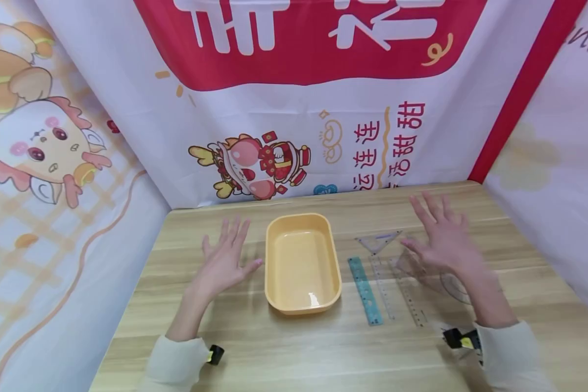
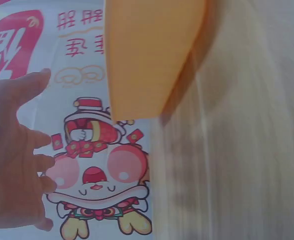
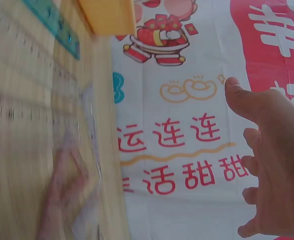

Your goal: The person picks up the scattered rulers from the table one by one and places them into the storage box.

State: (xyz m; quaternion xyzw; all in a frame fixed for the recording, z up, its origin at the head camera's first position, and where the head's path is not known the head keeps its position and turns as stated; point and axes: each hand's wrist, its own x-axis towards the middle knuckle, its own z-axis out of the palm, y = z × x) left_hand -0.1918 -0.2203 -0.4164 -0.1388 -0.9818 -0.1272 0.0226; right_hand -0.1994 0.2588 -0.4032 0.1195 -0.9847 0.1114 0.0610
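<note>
A yellow plastic tray (image 1: 302, 261) stands on the table, with nothing inside it. To its left my left hand (image 1: 220, 264) hovers with fingers spread, its thumb close to the tray's side; the left wrist view shows that hand (image 2: 17, 160) holding nothing. My right hand (image 1: 446, 239), slightly blurred, is spread above the measuring tools on the right. A teal ruler (image 1: 365, 291) lies nearest the tray, then two clear rulers (image 1: 383, 288). Behind them lies a clear set square (image 1: 379, 241). Another clear triangular piece (image 3: 67, 185) and a clear protractor (image 1: 454, 287) are partly covered by the right hand and arm.
The wood-grain table (image 1: 294, 354) ends at a white and red printed cloth (image 1: 274, 109) at the back. Printed cloths also hang at the left (image 1: 54, 261) and right (image 1: 553, 179). A small black device (image 1: 216, 355) sits at each wrist.
</note>
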